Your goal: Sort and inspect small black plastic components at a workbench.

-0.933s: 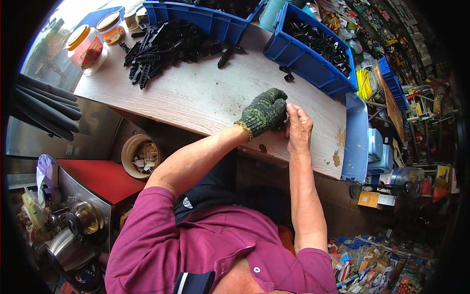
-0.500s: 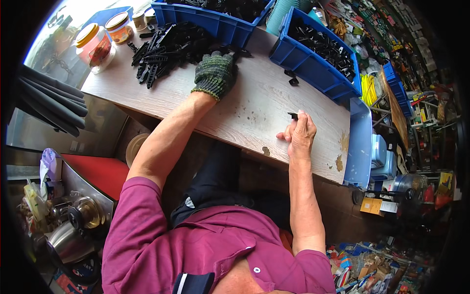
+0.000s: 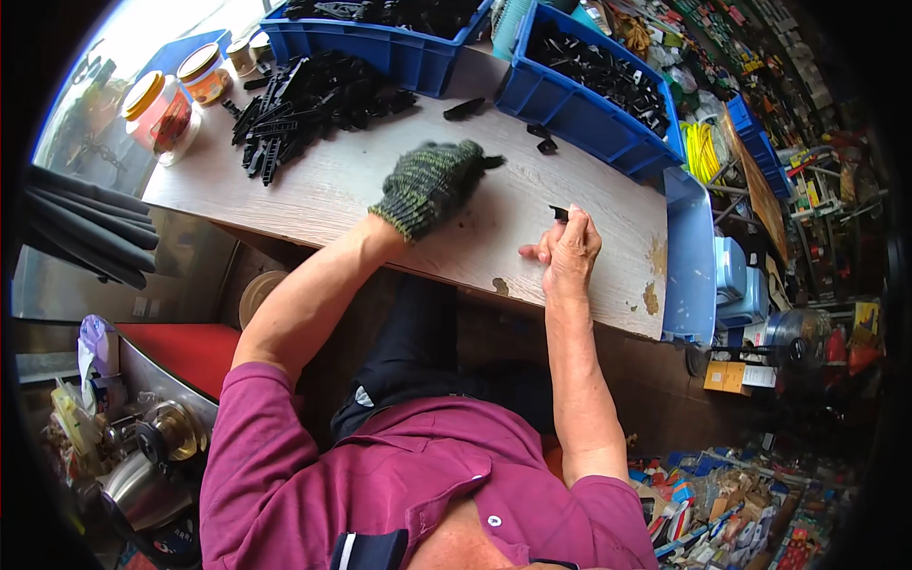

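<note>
My left hand (image 3: 427, 185), in a dark green knitted glove, is above the middle of the table. Its fingers close on a black plastic part (image 3: 493, 162), whose end sticks out to the right; the rest is hidden by the glove. Bare, my right hand (image 3: 572, 252) pinches a small black plastic clip (image 3: 560, 214) between thumb and forefinger, over the table's right part. The two pieces are apart. Beyond my left hand lies a heap of long black plastic parts (image 3: 313, 104). One loose black part (image 3: 464, 108) rests right of that heap.
Two blue crates, one at the back (image 3: 370, 52) and one at back right (image 3: 589, 112), hold many black pieces. Small black clips (image 3: 546, 145) lie before the right crate. Jars (image 3: 157, 119) stand at the table's left end. A light blue bin (image 3: 692, 256) adjoins the right edge.
My left hand has come back from the heap toward my right hand, with a black plastic part now in its fingers. My right hand keeps the clip nearly in place; the view has shifted slightly.
</note>
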The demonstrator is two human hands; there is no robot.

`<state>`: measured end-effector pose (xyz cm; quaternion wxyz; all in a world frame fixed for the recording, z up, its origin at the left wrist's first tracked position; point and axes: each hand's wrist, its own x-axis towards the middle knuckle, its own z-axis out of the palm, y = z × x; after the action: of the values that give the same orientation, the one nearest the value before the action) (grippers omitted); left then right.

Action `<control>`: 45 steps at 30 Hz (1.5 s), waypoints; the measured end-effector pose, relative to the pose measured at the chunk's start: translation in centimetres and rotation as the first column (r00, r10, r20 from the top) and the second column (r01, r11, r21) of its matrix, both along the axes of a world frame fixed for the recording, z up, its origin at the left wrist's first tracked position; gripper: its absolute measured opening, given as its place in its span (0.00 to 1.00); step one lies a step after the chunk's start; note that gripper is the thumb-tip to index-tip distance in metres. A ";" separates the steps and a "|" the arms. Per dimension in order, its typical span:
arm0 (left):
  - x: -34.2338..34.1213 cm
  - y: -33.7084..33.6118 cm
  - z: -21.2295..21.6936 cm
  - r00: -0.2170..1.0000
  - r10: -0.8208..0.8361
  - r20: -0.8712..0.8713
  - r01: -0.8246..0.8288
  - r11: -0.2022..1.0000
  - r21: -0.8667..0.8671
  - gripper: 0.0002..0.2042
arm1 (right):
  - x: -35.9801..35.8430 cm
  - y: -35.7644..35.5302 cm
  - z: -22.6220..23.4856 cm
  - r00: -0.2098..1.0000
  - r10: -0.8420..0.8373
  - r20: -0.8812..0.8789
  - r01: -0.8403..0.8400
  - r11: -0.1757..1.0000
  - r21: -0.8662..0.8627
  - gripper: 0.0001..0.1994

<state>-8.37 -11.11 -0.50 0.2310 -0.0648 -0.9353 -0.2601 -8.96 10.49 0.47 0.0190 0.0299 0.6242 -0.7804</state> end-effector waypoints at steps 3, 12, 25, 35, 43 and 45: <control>2.1 3.4 0.3 0.969 -0.246 -0.033 0.243 0.907 0.343 0.12 | -0.2 0.2 -0.1 0.998 -0.068 -0.002 0.068 0.997 -0.022 0.15; 2.1 7.5 -0.2 0.933 -0.360 0.013 0.285 0.759 0.586 0.12 | 0.6 -0.1 0.4 0.991 -0.135 0.002 0.135 0.991 0.024 0.14; 1.6 11.1 -2.8 0.952 0.006 -0.305 0.036 0.990 0.134 0.17 | -0.7 0.3 -2.4 0.951 -0.202 -0.235 0.251 0.946 0.206 0.16; 0.0 8.6 -1.6 0.908 -0.130 -0.399 0.186 0.977 0.105 0.16 | 0.2 0.6 -0.7 0.981 -0.177 -0.080 0.182 0.982 0.058 0.17; -9.9 -2.2 0.4 0.941 0.339 0.026 -0.324 0.918 -0.227 0.17 | -3.0 4.0 2.1 0.894 -0.374 0.248 0.380 0.925 0.025 0.17; -10.6 -2.8 -0.5 0.940 0.337 0.045 -0.318 0.918 -0.236 0.16 | -4.8 6.5 3.5 0.866 -0.458 0.203 0.470 0.883 -0.013 0.15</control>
<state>-19.00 -13.95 -0.96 0.2228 0.0779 -0.9652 -0.1128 -13.75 16.98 3.99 -0.1073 0.2544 0.5691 -0.7745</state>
